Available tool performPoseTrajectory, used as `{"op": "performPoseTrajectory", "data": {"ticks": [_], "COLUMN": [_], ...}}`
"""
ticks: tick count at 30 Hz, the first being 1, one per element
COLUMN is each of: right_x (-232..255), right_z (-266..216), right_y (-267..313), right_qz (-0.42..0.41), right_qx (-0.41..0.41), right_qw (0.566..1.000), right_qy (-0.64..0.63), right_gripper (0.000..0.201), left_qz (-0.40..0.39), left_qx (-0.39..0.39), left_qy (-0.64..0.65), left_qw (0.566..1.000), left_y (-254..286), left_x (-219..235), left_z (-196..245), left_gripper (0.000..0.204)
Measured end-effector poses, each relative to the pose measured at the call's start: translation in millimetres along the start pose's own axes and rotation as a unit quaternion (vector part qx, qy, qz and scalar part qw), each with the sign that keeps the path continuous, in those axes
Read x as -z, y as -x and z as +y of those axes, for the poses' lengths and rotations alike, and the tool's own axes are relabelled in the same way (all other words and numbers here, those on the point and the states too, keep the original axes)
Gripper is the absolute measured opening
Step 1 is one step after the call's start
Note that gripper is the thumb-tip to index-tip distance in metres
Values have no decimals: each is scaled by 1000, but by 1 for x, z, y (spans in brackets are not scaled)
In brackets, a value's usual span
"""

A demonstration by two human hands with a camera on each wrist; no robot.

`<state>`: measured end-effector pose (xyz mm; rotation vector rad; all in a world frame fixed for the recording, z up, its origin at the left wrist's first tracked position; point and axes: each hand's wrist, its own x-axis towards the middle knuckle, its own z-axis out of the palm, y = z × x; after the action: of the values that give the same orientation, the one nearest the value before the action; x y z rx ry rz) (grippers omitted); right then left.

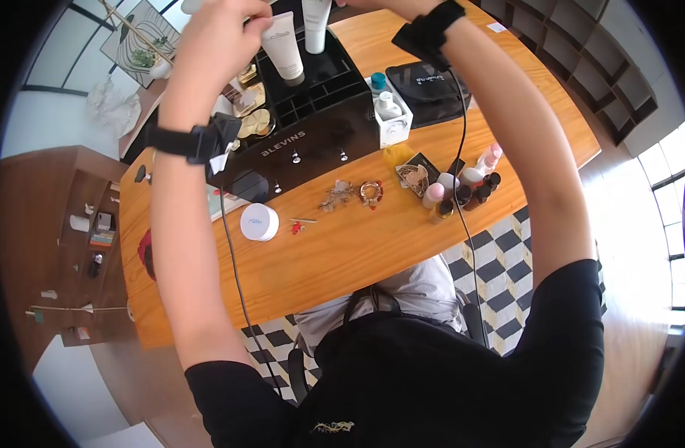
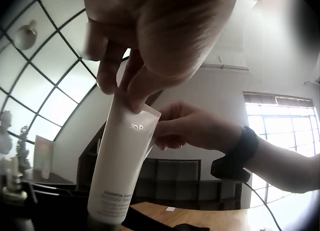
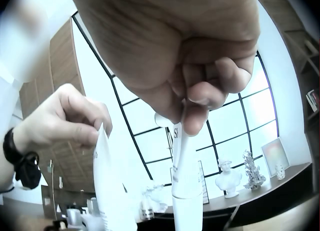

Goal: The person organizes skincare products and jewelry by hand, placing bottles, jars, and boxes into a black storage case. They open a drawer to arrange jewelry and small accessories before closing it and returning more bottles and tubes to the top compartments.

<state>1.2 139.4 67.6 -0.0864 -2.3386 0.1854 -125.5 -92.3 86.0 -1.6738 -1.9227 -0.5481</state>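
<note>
My left hand (image 1: 221, 45) pinches the top end of a white tube (image 1: 282, 46), which stands cap down on the black organizer (image 1: 286, 145). The left wrist view shows the fingers of that hand (image 2: 165, 35) on the crimped end of the tube (image 2: 120, 161). In the right wrist view my right hand (image 3: 185, 55) pinches the top of a second white tube (image 3: 186, 181), upright beside the first one (image 3: 107, 181). Only the fingertips of my right hand show at the top edge of the head view, by the second tube (image 1: 315, 26).
A white box of bottles (image 1: 393, 127) and a black pouch (image 1: 428, 93) lie right of the organizer. Nearer me are a white round jar (image 1: 259, 222), jewelry (image 1: 371, 193) and several small bottles (image 1: 441, 210). Cables hang from both wrists.
</note>
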Motion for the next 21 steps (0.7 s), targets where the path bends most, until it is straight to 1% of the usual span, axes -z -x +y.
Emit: {"op": "performPoseTrajectory", "data": {"ticks": [2,3,4,5,6,7,8,10,11,12,14,16,17,18,20,21], "right_x": [-26,-41,-52,-66,-73,-75,-77,-79,-79,-78,-72,-51,-41,-30,-2,11], "right_z": [2,1,4,7,5,6,7,6,7,7,9,8,8,6,4,2], "right_y": [-2,3,5,7,8,8,8,9,11,12,15,19,19,25,38,46], "right_qz": [-49,-22,-37,-15,9,-1,0,11,10,7,3,-44,-61,-38,-40,-39], "right_qx": [-27,-40,-48,-52,-55,-68,-65,-54,-54,-65,-73,-95,-99,-87,-59,-62], "right_qw": [998,999,998,998,998,996,997,998,998,997,997,994,993,994,993,994], "right_qy": [24,24,22,31,39,51,51,38,38,33,29,-37,-33,-48,-92,-87], "right_gripper": [21,18,18,18,19,19,19,19,19,19,20,23,28,28,33,33], "left_qz": [-25,-30,-27,-32,-38,-48,-46,-80,-84,-83,-104,-91,-81,-81,-95,-115], "left_qx": [-19,-2,-2,5,12,33,33,36,36,37,42,40,36,36,38,47], "left_qy": [13,-1,-2,9,20,38,37,14,12,13,5,13,21,21,46,51], "left_qw": [999,1000,1000,999,999,998,998,996,996,996,994,995,996,996,994,991], "left_y": [0,2,4,3,0,-1,-3,-10,-13,-17,-23,-27,-28,-29,-33,-37], "left_x": [-15,-22,-30,-38,-43,-48,-53,-60,-62,-64,-65,-67,-68,-69,-71,-73], "left_z": [-18,-13,-13,-17,-18,-18,-20,-21,-23,-23,-23,-23,-23,-24,-26,-31], "left_gripper": [15,14,14,15,15,15,15,15,15,15,15,13,12,12,10,9]}}
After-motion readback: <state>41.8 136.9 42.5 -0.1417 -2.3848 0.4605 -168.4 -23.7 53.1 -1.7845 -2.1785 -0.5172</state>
